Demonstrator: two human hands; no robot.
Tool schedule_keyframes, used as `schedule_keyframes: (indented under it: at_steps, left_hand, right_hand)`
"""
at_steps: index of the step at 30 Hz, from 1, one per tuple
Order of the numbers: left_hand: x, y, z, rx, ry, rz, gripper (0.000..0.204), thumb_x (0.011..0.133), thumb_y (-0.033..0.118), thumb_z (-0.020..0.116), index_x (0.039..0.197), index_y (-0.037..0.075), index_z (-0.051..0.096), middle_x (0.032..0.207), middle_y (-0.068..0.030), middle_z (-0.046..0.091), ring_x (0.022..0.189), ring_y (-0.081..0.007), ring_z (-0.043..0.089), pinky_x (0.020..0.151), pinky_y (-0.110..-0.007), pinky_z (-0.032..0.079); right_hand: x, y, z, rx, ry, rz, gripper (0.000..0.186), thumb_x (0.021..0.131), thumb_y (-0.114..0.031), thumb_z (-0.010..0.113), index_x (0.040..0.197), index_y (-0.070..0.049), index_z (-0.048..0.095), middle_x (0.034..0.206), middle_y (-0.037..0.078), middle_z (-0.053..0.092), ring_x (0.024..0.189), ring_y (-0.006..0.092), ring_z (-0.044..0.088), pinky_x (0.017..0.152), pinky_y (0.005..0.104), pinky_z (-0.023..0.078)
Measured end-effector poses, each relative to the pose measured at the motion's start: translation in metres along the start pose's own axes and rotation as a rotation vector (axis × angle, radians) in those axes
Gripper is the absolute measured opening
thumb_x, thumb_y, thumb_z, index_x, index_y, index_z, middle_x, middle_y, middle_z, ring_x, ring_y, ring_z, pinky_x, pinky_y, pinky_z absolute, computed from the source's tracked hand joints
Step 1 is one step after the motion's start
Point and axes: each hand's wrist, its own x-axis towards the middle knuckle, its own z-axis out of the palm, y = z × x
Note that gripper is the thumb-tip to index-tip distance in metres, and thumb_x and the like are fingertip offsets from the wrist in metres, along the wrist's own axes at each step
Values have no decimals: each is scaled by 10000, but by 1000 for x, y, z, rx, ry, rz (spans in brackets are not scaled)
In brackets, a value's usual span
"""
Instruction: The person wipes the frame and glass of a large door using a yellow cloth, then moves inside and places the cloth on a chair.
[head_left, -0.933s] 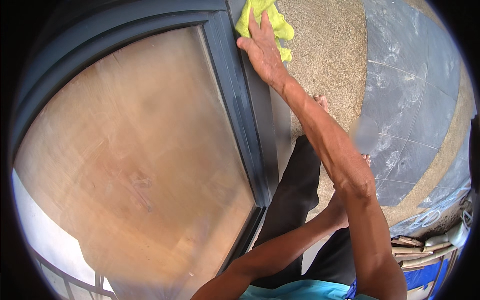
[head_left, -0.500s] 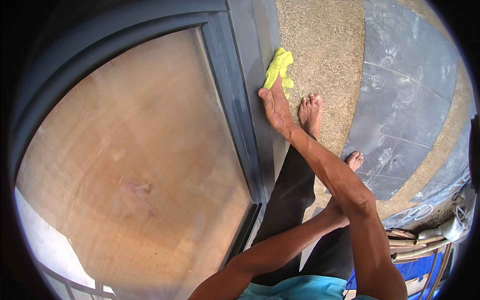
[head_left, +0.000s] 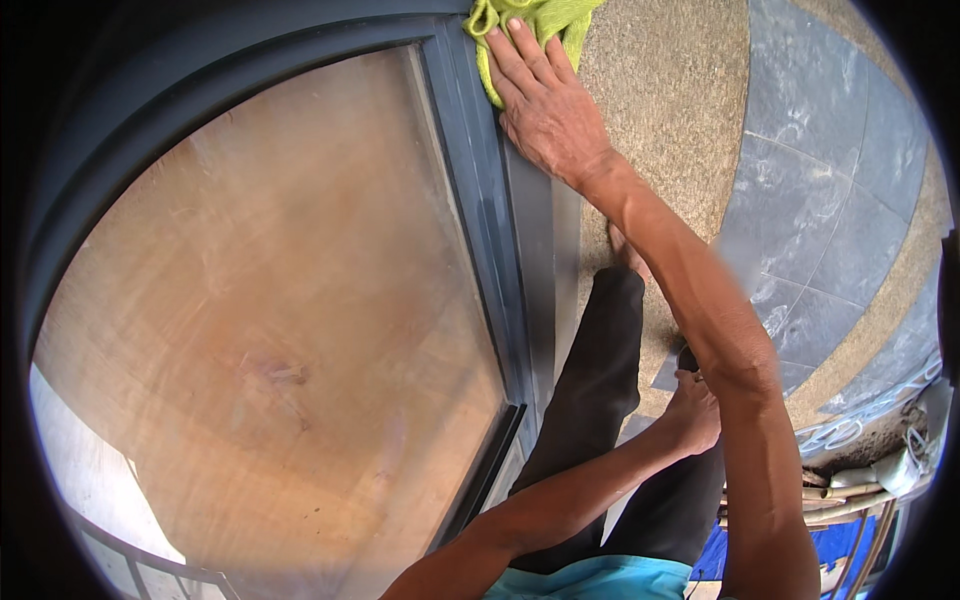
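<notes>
At the top, my right hand (head_left: 550, 115) lies with fingers extended on a bunched yellow-green cloth (head_left: 540, 15), pressing it against the outer edge of the blue-grey door or window frame (head_left: 450, 130). Inside the frame is a large hazy glass pane (head_left: 280, 270) over a tan, wood-like surface. My left hand (head_left: 694, 410) is low near my right thigh, partly behind my right forearm, with curled fingers around something dark that I cannot make out.
Speckled tan flooring (head_left: 660, 120) and grey tiles (head_left: 810, 120) are on the right, with my bare foot beside the frame. At the lower right lie pale looped tubing (head_left: 830, 435), long poles (head_left: 850, 505) and blue sheeting (head_left: 710, 550).
My right hand and the cloth went down along the frame, then back up to the top, fingers now flatter. My left hand has risen slightly into clearer view.
</notes>
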Motion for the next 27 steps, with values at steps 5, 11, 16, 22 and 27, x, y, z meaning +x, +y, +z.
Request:
schedule_keyframes:
  at_steps: [5,11,16,22,27]
  left_hand:
    - [4,-2,-6,342,-289,-48,395,886,271,614,1202,40,670,1179,-96,658,1118,-263,606,890,-652,454]
    - [1,0,-22,308,-141,11,234,798,182,674,1002,68,683,943,-94,638,821,-204,660,692,-447,430]
    - [-1,-1,-12,329,-28,-4,212,797,188,680,977,76,677,908,-77,619,813,-198,644,690,-448,433]
    - [6,-8,6,259,-58,-4,315,847,233,634,1110,68,685,1080,-128,660,1000,-253,653,819,-591,445]
    - [5,-5,-3,236,-203,-29,356,873,122,598,1224,71,632,1251,-89,631,1195,-279,570,796,-566,438]
  right_hand:
    - [-70,-16,-6,38,-228,-200,521,918,-220,587,1398,-25,530,1580,102,357,1503,277,249,1231,469,239]
    - [-62,15,-5,88,-179,-294,487,916,-160,555,1403,-126,552,1561,33,401,1491,254,292,1218,448,273]
    - [7,41,-3,-60,94,-166,438,902,-134,567,1337,-98,598,1484,55,486,1428,263,385,1187,446,316]
    - [32,29,-10,-98,123,-115,402,910,-145,519,1275,10,589,1373,184,529,1354,315,445,1154,454,336]
    - [-32,-15,-7,104,4,-106,338,839,-71,639,1174,-31,672,1335,94,606,1323,270,518,1178,454,366]
